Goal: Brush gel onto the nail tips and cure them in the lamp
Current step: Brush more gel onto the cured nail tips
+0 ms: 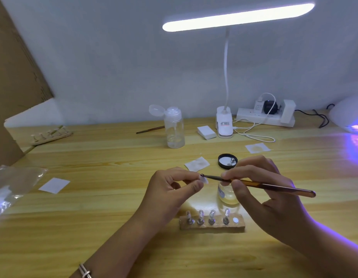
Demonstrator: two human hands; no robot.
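My left hand (pixel 172 187) pinches a clear nail tip (pixel 204 179) between thumb and fingers above the table. My right hand (pixel 260 189) grips an amber-handled gel brush (pixel 274 186), and its dark tip touches the nail tip. Behind my right fingers stands a small open gel jar (pixel 227 194), partly hidden. In front of it lies a wooden holder (pixel 213 225) with several nail tips on metal stands and one bare white spot at its right end. The curing lamp (pixel 349 117) glows violet at the far right edge.
The jar's black lid (pixel 227 161) holds a metal stand. White wipes (pixel 197 163) (pixel 54 185) (pixel 257 147), a clear pump bottle (pixel 174 128), a pad stack (pixel 206 132), a clip desk lamp (pixel 224 125), a power strip (pixel 264 117), a second holder (pixel 51 135), a spare brush (pixel 150 129) and a plastic bag (pixel 11 183) surround the work spot.
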